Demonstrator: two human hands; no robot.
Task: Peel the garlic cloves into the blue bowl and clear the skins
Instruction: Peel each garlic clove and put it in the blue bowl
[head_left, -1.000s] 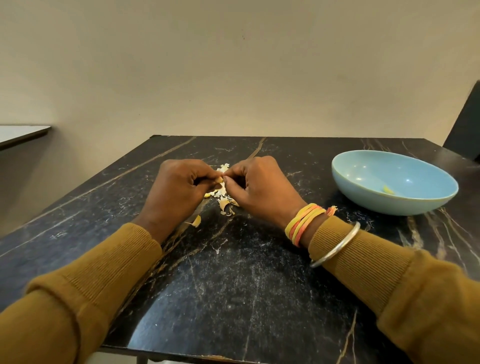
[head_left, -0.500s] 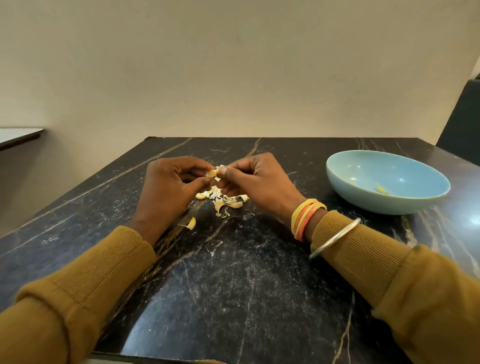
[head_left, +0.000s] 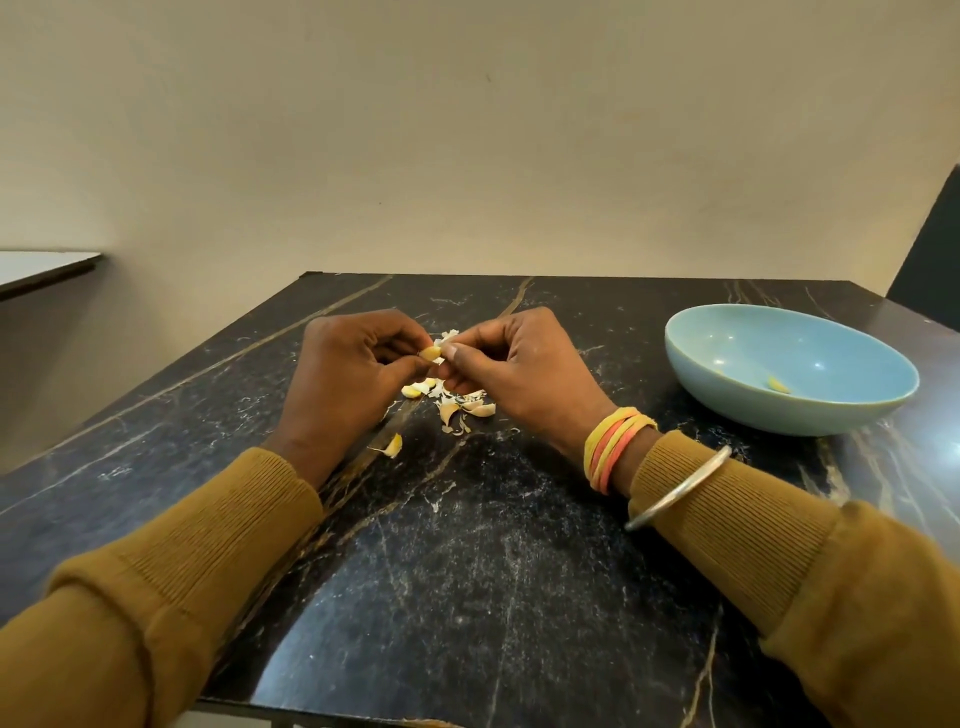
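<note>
As left hand (head_left: 349, 382) and right hand (head_left: 531, 375) pinch garlic (head_left: 430, 354), bowl (head_left: 769, 415) sits apart.

My black gold-veined marble table (head_left: 467, 571) bears a shallow pale-blue bowl (head_left: 737, 410), a papery garlic-skin heap (head_left: 462, 406), one stray yellowish piece (head_left: 393, 445) nearer.

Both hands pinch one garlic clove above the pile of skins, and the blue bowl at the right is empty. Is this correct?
One detail is wrong. In the head view the blue bowl holds one small yellowish piece, so it is not empty. The left hand and right hand do pinch one garlic clove above the pile of skins.
</note>
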